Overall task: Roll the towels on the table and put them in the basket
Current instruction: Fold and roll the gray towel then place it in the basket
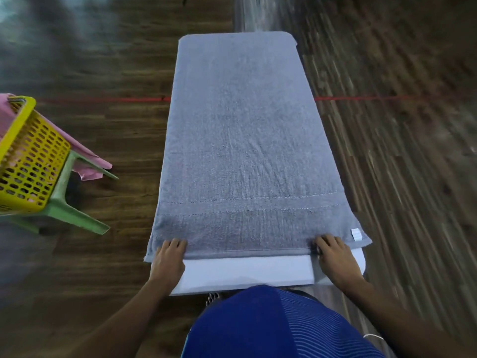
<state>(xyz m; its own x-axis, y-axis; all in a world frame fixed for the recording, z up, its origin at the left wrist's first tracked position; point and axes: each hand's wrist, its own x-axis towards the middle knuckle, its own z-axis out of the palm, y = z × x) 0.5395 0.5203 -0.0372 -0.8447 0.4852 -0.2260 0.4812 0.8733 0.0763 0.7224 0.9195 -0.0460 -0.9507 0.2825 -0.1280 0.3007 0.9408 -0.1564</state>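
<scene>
Grey towel [245,151] lay flat and unrolled along the white table [247,270], covering it from the far edge almost to the near edge; only a bare white strip showed at the near end. Towel overhung both long edges slightly, more so at the near-left corner. Two stitched bands ran across it close to the near hem, and a small white label [356,234] sat at the near-right corner. Left hand [169,262] was at the near-left corner of the table, fingers [178,244] curled over the towel's near hem and gripping it, palm down on the table edge. Right hand [335,259] was at the near-right corner, fingers [325,241] bent the same way and gripping the hem just inside the label. Thumbs were hidden on both, so how deep the hold went couldn't be told. Hands were well apart, one at each end of the hem, and the hem between them was straight and flat, no roll started. Yellow basket [31,156] stood off the table to the left, on a green stool [67,202], well apart from the towel. Pink cloth [87,161] hung out beside the basket over the stool's far side; whether it was inside the basket couldn't be told. Dark wood floor [124,73] lay all round, with a red line [103,100] running across it and passing under the table at mid-length. Blue shirt [271,326] filled the bottom of the view, against the near edge. Edges of the view were motion-blurred.
</scene>
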